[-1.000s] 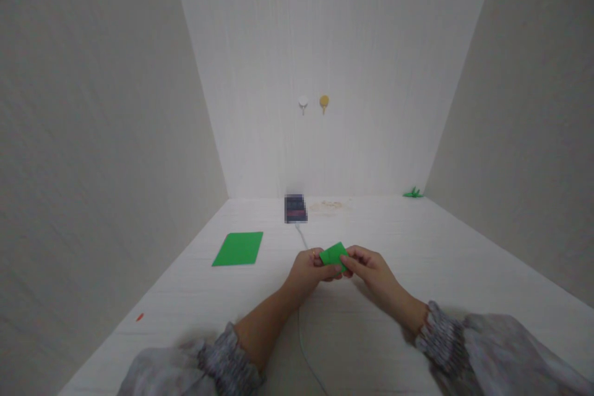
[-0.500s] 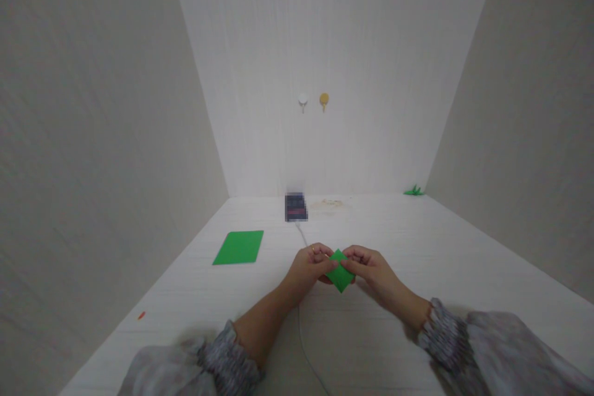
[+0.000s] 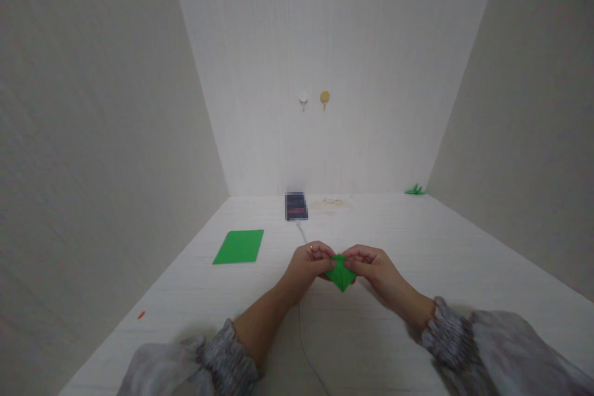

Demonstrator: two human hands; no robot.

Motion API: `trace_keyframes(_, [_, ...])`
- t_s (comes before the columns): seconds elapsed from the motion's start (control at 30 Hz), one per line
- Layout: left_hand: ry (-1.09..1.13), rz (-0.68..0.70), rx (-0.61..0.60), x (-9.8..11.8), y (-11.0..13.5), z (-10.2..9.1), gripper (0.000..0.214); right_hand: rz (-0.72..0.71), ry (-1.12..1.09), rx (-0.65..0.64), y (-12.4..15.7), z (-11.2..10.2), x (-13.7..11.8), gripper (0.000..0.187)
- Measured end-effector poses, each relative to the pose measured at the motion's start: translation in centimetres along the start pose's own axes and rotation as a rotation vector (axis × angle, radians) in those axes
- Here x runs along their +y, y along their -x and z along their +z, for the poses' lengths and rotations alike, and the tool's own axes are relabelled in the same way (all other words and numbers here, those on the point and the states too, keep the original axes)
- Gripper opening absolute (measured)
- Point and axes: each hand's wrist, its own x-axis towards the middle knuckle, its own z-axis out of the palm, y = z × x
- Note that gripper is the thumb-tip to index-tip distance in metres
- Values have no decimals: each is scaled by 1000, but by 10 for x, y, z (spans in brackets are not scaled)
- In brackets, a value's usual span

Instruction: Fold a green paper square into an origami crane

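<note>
A small piece of folded green paper (image 3: 342,276), diamond-shaped with creases running to its lower point, is held between my two hands above the white table. My left hand (image 3: 312,264) pinches its left side, thumb on top and fingers curled behind. On the right side, my right hand (image 3: 370,263) grips it the same way, the thumb lying over the upper face. The fingertips under the paper are mostly hidden.
A flat green paper sheet (image 3: 239,247) lies to the left. Behind my hands sits a dark blurred device (image 3: 296,206) with a white cable (image 3: 302,340). Folded green paper (image 3: 415,190) rests in the far right corner. A small orange bit (image 3: 142,315) lies left. Two hooks (image 3: 325,97) hang on the wall.
The upper corner of the green paper sits slightly lower, and creases toward its lower point show more clearly. Both hands keep hold of it and have barely moved.
</note>
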Motion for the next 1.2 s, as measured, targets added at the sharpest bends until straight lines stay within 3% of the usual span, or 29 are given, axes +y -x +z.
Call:
trace_keyframes(0.37, [-12,-18,3,-4,-1,-3,20,17,-18,9,1,0,2,12])
trace_keyframes(0.43, [-151,-52,26,-8,-4,-5,17,42,112,23,-3,-3,6,11])
trace_keyframes(0.53, [-638,18,45,-14,-9,-10,12,52,446,29,-8,-9,12,5])
trace_keyframes(0.7, [-1144,203,-36,-12,-10,-13,14,-177,921,-56,-11,-19,14,8])
trace_keyframes(0.83, [-1179,197,-154,-11,-10,-16,17,-235,987,-150,-11,-20,12,12])
trace_keyframes(1.03, [-1178,168,-131,-16,-12,-20,19,-217,984,-205,-15,-18,13,8])
trace_keyframes(1.2, [-1266,212,-130,-16,-13,-18,20,-285,1042,-275,-16,-18,10,13])
